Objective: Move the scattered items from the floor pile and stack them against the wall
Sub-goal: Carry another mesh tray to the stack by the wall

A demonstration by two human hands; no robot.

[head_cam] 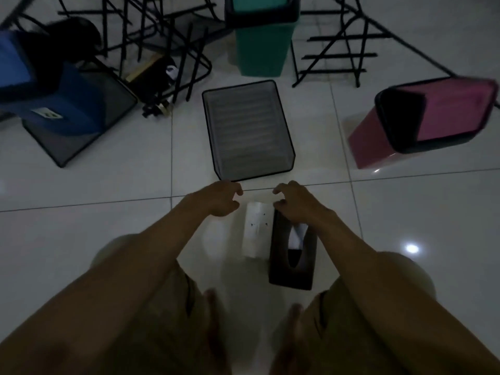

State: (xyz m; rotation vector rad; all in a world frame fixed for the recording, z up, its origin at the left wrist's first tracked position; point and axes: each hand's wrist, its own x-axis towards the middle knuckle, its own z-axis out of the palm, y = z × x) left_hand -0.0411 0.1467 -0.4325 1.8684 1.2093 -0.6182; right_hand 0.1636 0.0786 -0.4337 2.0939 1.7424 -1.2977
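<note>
floor [81, 228]: glossy white tiles, dark grout | light: dim | glare spot [412, 249] right

Glossy white tiled floor [81, 234], khaki shorts [167, 334], bare feet [213, 315].

Head-worn view, steeply down at near floor [108, 190].

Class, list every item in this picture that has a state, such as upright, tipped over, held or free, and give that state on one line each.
Mesh tray: flat on the floor, open side up, not held.
Green bin: upright.
Pink bin: tipped on its side.
Black tissue box: flat, tissue sticking out.
White box: lying flat.
Left hand: loosely curled, holding nothing.
Right hand: loosely curled, holding nothing.
</note>
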